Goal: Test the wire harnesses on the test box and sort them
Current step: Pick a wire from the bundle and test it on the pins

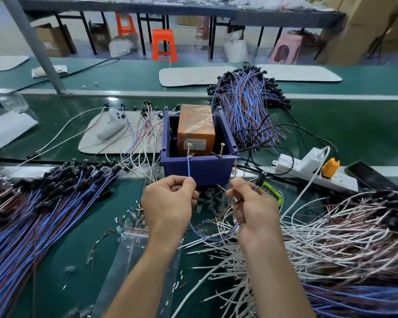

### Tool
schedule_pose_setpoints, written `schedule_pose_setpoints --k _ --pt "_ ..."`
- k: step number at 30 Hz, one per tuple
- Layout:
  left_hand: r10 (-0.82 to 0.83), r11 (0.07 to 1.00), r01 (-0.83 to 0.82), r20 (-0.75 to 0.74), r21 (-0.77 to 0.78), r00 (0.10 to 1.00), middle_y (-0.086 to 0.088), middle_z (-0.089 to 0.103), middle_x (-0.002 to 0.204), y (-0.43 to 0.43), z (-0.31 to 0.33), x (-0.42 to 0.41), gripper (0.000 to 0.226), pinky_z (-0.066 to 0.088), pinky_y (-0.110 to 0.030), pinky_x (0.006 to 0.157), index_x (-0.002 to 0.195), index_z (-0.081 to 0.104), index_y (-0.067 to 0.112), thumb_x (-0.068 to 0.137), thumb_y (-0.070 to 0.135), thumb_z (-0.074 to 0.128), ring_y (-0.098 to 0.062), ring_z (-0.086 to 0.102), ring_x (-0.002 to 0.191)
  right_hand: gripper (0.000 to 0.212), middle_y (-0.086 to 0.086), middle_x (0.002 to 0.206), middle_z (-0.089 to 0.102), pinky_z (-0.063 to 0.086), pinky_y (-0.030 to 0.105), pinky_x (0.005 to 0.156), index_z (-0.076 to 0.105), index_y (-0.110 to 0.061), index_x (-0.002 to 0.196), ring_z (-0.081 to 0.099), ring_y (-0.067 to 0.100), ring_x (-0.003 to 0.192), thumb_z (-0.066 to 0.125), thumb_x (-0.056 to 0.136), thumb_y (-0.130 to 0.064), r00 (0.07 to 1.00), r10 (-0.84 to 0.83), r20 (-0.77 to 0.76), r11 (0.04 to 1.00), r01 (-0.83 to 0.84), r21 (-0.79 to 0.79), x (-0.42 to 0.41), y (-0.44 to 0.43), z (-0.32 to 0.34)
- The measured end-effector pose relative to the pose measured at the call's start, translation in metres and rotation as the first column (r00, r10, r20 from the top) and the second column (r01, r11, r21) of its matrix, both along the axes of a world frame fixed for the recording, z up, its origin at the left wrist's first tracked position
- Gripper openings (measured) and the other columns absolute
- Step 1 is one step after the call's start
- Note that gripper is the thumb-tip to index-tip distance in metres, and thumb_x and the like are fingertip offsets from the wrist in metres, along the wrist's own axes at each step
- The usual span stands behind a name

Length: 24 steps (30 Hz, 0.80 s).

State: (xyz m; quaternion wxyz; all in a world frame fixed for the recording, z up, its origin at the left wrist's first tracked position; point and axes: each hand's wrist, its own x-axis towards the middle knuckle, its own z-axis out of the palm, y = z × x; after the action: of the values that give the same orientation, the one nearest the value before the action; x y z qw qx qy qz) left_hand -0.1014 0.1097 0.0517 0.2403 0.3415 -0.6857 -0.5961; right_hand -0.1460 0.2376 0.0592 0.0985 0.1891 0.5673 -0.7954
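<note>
Two hands hold a harness (207, 238) at the test box (200, 172).
The left hand (170, 203) pinches the blue wire (188, 166) running up to a screw (189, 145) on the box; the right hand (256, 210) grips the black plug (261, 177) end.

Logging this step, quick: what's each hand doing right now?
Left hand: pinches the blue wire.
Right hand: grips the brown wire.

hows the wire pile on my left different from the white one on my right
Colour: the left pile is blue and brown wires; the right pile is mostly white with some reddish-brown.
Lay: the left pile's wires run roughly parallel in one direction; the right pile's are looser and cross each other, with bare ends fanning out.
Shared: both lie on the green table, and both have black ends bunched at the far side.
</note>
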Motion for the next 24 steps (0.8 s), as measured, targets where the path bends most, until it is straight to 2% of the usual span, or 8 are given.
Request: schedule_pose_setpoints --k 5,13,17,22,24 --pt "-0.006 1.000 0.006 -0.017 0.012 1.000 0.004 0.073 0.058 0.002 -0.003 0.000 0.022 0.054 -0.020 0.050 0.066 0.076 0.024 0.086 0.017 0.076 -0.011 0.069 0.049 0.028 0.006 0.058 0.067 0.025 0.016 0.034 0.062 -0.018 0.066 0.035 0.005 0.035 0.075 0.089 -0.010 1.000 0.009 0.001 1.000 -0.009 0.001 -0.001 0.001 0.001" --pt "-0.017 1.000 0.017 -0.026 0.021 1.000 0.003 0.073 0.059 0.003 -0.004 0.001 0.022 0.053 -0.018 0.049 0.068 0.076 0.024 0.088 0.017 0.075 -0.013 0.071 0.050 0.025 0.006 0.061 0.069 0.027 0.016 0.035 0.061 -0.018 0.070 0.032 0.007 0.036 0.075 0.090 -0.013 0.999 0.032 -0.001 0.999 -0.032 0.031 -0.003 0.001 0.002" --pt "-0.014 1.000 0.015 -0.025 0.026 1.000 0.003 0.074 0.060 0.005 -0.003 0.000 0.021 0.052 -0.021 0.050 0.068 0.076 0.023 0.088 0.018 0.075 -0.013 0.070 0.051 0.028 0.004 0.059 0.069 0.028 0.016 0.035 0.061 -0.019 0.067 0.042 0.007 0.041 0.075 0.090 -0.011 0.999 0.035 -0.010 0.999 -0.035 0.040 -0.007 -0.005 0.006" --pt "0.047 0.998 -0.046 -0.035 0.037 0.998 0.005 0.073 0.059 0.006 -0.002 0.001 0.023 0.055 -0.025 0.053 0.068 0.075 0.025 0.090 0.019 0.075 -0.011 0.070 0.050 0.027 0.005 0.059 0.070 0.027 0.016 0.034 0.062 -0.019 0.067 0.038 0.007 0.038 0.076 0.090 -0.012 0.999 0.041 0.006 0.998 -0.042 0.050 -0.011 -0.009 0.009" --pt "0.074 0.997 -0.072 -0.051 0.034 0.996 0.006 0.073 0.058 0.006 -0.002 0.002 0.020 0.053 -0.020 0.050 0.071 0.075 0.025 0.091 0.020 0.074 -0.010 0.069 0.049 0.025 0.005 0.058 0.069 0.027 0.015 0.034 0.062 -0.018 0.070 0.039 0.004 0.035 0.075 0.090 -0.012 0.999 0.037 0.008 0.998 -0.038 0.046 -0.012 -0.010 0.009"
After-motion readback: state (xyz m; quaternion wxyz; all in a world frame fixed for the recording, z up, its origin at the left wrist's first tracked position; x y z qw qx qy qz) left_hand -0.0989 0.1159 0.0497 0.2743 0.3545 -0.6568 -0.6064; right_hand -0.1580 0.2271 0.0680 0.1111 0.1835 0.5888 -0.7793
